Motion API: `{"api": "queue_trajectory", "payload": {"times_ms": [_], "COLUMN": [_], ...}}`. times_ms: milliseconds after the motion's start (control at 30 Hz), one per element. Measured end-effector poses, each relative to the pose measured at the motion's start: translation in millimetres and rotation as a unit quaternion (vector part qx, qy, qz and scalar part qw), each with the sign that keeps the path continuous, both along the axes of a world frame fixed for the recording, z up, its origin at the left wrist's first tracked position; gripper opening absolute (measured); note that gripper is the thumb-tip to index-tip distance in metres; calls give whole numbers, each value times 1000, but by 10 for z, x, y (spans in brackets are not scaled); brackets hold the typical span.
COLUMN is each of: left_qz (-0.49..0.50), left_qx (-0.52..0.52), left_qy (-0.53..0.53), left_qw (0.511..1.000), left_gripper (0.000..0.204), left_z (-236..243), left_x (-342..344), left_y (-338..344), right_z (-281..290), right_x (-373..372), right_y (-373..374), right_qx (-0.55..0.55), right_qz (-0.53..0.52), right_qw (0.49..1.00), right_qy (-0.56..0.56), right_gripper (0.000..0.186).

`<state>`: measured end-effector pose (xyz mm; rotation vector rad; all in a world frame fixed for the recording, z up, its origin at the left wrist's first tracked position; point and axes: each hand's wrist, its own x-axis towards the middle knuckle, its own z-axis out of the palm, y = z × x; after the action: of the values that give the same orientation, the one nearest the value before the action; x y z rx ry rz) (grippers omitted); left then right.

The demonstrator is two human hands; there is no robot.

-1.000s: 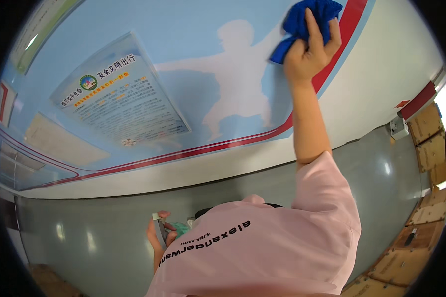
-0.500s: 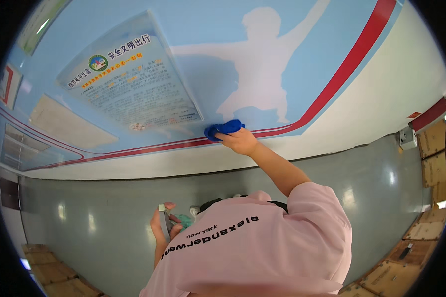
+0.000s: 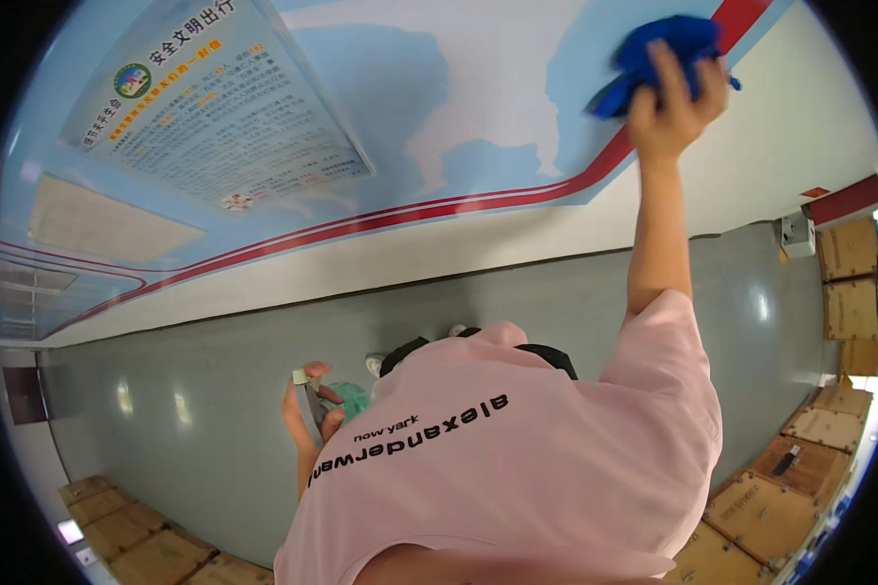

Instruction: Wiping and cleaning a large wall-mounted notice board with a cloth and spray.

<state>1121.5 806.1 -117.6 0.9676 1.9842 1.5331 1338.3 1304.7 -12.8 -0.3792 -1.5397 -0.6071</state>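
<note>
The right grip (image 3: 668, 125) holds a bunched blue cloth (image 3: 636, 57) against the painted wall (image 3: 390, 93)

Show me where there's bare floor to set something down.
Bare grey floor lies left of the left hand, between the wall and the lower-left boxes. Another free strip runs between the pink shirt and the right-side boxes. The lower corners are crowded with boxes.
</note>
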Motion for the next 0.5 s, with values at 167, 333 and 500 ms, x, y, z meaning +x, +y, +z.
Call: {"api": "queue_trajectory", "payload": {"times_ms": [167,333,500], "left_qz": [15,-5,-27], "left_qx": [-6,10,1], "left_qy": [-1,3,17], "left_qw": [1000,1000,999], "left_gripper": [80,81,82], "left_z": [-17,-28,15], "left_x": [27,-2,-29], "left_y": [25,98,174], "right_z": [-328,-1612,-2576], "right_x": [-3,-197,-217], "right_y": [153,-343,-917], "right_qx": [-52,-210,-343], "right_qz": [-17,2,48], "right_qw": [996,977,917], "right_qy": [68,28,-197], "right_gripper": [48,50,47]}}
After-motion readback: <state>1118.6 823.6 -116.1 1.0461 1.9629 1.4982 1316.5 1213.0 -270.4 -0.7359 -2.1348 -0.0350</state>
